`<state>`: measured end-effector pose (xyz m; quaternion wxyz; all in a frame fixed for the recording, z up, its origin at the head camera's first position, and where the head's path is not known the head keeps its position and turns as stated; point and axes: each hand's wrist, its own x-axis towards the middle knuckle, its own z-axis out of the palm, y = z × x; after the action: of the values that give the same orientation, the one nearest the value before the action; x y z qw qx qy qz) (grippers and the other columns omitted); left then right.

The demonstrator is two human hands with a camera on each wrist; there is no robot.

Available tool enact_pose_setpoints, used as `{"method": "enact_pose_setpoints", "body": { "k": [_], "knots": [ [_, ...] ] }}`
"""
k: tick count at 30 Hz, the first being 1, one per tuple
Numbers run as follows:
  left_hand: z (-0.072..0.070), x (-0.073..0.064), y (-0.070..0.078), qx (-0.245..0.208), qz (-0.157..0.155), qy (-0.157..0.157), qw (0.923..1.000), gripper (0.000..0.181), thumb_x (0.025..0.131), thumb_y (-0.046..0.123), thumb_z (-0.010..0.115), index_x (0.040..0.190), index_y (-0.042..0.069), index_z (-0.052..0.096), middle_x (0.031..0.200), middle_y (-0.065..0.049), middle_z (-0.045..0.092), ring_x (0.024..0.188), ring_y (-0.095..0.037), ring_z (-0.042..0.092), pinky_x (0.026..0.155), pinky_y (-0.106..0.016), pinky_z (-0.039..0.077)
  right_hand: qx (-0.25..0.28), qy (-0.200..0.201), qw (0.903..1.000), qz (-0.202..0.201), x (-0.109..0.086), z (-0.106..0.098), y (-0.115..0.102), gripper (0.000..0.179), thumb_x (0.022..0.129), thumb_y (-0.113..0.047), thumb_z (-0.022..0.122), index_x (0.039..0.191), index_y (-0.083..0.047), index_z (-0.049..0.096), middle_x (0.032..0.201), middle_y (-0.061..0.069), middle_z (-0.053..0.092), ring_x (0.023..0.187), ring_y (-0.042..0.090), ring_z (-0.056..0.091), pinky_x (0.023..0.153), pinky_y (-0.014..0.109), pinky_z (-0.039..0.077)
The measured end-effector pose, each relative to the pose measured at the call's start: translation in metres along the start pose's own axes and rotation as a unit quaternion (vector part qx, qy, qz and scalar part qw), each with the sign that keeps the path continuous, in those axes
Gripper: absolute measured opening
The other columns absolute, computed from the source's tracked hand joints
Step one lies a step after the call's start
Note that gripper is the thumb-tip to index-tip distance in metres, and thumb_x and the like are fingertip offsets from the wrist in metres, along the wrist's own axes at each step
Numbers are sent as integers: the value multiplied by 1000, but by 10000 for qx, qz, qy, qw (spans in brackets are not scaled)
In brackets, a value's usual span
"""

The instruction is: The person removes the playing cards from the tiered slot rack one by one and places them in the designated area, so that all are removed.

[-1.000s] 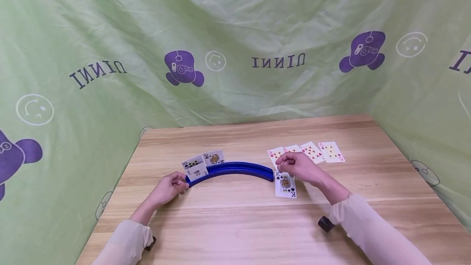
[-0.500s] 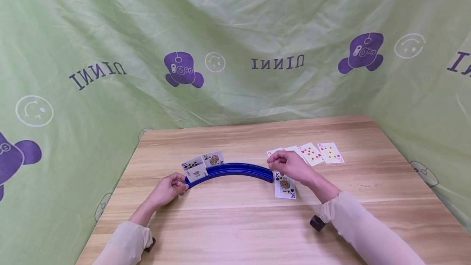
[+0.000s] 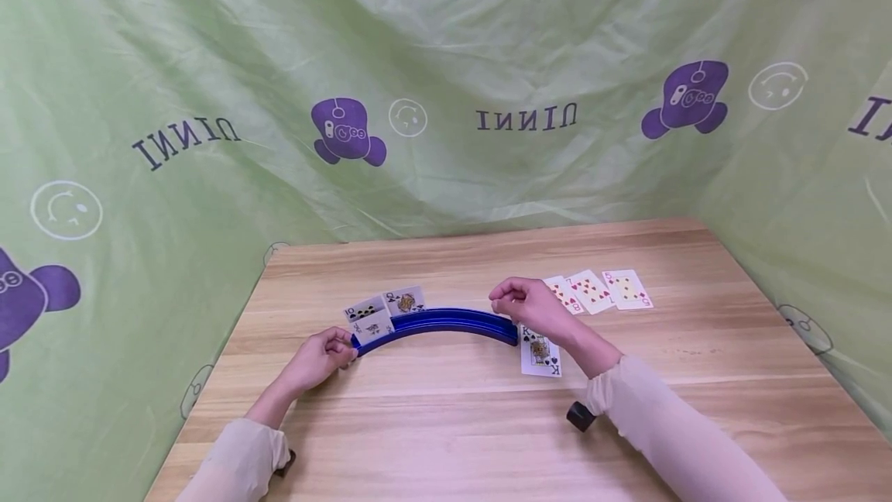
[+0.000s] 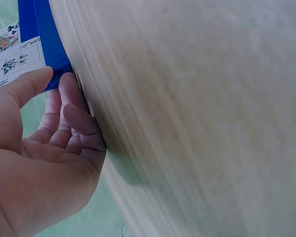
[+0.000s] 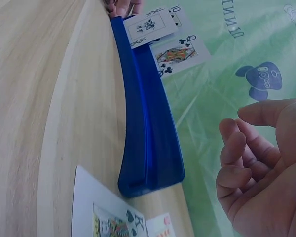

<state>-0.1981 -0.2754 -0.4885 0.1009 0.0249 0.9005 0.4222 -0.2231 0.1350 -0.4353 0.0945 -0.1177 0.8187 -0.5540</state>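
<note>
A curved blue playing card holder lies on the wooden table. My left hand pinches its left end between thumb and fingers, seen closely in the left wrist view. At that end stand a joker, with a ten behind it and a queen of clubs beside them. My right hand hovers by the holder's right end, fingers loosely curled; in the right wrist view nothing shows between them. Just below it, the king of spades lies face up against that end, its top partly covered.
Right of the right hand lie an eight, a seven of hearts and a five of diamonds, face up. The hand covers another red card. A green printed cloth hangs behind the table and along its sides.
My right hand has drifted left from over the red cards to above the holder's right end, now covering the nine. My left hand, the holder and its cards have stayed put.
</note>
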Motion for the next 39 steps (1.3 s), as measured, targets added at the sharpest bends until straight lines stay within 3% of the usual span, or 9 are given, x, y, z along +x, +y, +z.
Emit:
{"method": "enact_pose_setpoints", "body": {
  "k": [20,39],
  "knots": [
    [-1,1,-1,25,72,-71,9999,24,89,8,69,110,0,61,88,-8,70,72,-11,61,65,-22,47,211,113,9996,-147,22,27,-8,22,91,-13,69,108,0,67,86,8,68,63,16,58,64,33,52],
    [0,0,-2,33,16,-19,10000,24,89,8,69,110,0,61,89,-8,70,72,-11,59,65,-21,47,372,163,9989,-217,34,50,-13,15,90,-11,69,103,-5,70,83,5,66,60,13,56,59,26,46]
  ]
}}
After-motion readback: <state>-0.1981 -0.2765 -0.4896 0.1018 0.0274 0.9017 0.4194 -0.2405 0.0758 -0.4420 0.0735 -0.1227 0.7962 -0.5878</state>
